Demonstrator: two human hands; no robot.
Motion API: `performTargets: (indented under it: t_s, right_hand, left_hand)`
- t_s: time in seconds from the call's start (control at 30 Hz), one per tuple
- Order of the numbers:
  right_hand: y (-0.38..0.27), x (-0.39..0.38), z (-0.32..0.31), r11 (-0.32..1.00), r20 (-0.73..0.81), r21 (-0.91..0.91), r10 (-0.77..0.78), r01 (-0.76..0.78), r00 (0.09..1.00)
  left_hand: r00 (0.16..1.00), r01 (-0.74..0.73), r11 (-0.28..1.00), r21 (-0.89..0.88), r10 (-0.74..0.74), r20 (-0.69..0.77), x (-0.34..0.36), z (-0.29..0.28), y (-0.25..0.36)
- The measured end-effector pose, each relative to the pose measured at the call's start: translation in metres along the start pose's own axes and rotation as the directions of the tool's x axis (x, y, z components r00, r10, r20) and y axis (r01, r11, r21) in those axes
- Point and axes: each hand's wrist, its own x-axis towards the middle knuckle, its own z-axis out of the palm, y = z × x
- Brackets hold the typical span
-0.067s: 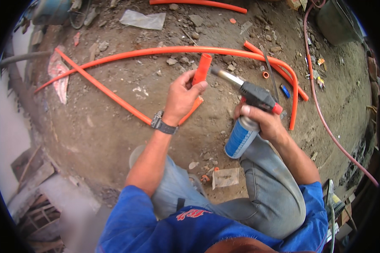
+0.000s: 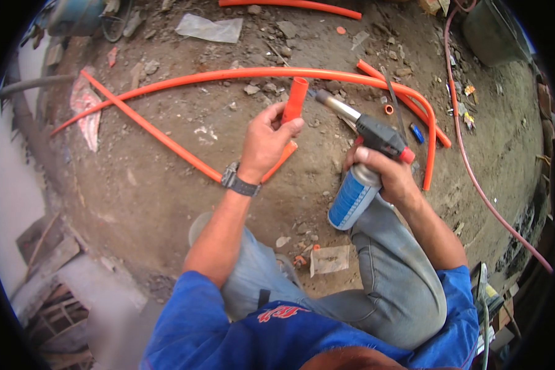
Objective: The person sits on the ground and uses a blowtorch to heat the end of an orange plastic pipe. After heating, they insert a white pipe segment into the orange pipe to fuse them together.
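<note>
Orange pipe piece (image 2: pixel 295 100) upright in left hand (image 2: pixel 266 139) (torch (image 2: pixel 364 163) in right hand (image 2: pixel 385 176)).

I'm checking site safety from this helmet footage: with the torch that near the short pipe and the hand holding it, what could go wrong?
1. The left hand grips the short orange pipe piece just below the end that the torch nozzle points at; the fingers could get burned.
2. The right hand holds the blue gas canister over the knee; a slip could swing the nozzle toward the leg.
3. Plastic scraps and long orange conduit lie close ahead and might scorch.
</note>
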Motion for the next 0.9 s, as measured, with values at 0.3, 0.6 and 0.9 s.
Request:
performTargets:
  t_s: [0.3,0.6,0.9]
  right_hand:
    - [-0.003,-0.003,0.007,0.992,-0.034,0.039,0.122,-0.121,0.992]
    - [-0.004,-0.001,0.008,0.997,0.012,-0.014,0.078,-0.078,0.997]
    - [-0.012,-0.011,0.012,0.998,0.032,-0.055,-0.007,0.009,0.999]
  left_hand:
    - [0.998,0.028,0.997,-0.069,-0.031,-0.050,0.001,0.000,-0.001]
    - [0.999,0.011,0.988,-0.155,-0.019,-0.050,0.001,0.001,-0.004]
    - [0.975,-0.084,0.988,0.128,0.108,-0.196,-0.002,0.008,-0.002]
